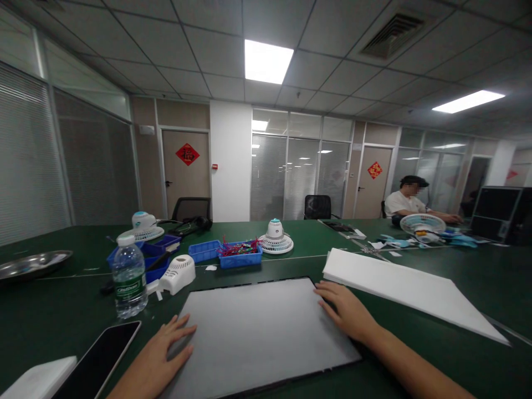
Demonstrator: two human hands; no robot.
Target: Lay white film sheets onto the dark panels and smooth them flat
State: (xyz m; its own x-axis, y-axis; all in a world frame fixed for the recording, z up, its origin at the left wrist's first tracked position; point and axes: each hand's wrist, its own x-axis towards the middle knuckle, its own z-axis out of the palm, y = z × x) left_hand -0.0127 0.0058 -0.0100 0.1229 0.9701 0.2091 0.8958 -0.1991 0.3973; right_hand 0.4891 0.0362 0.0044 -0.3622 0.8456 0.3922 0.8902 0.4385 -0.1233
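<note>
A flat light-grey panel with a thin black edge (257,332) lies on the green table in front of me. My left hand (162,354) rests at its left edge, fingers spread, the fingertips over the grey surface. At the upper right corner is my right hand (343,310), its fingers stretched out and touching the edge. Neither hand grips anything. To the right of the panel lies a stack of white sheets (399,285), close to my right hand. A phone with a dark screen (103,354) sits left of my left hand.
A water bottle (129,277) stands at the left beside a white plastic housing (178,274). Behind the panel are a blue tray (240,260) of coloured wires and a small white fan (275,238). A metal dish (33,265) lies far left. Another person (409,202) sits at the right.
</note>
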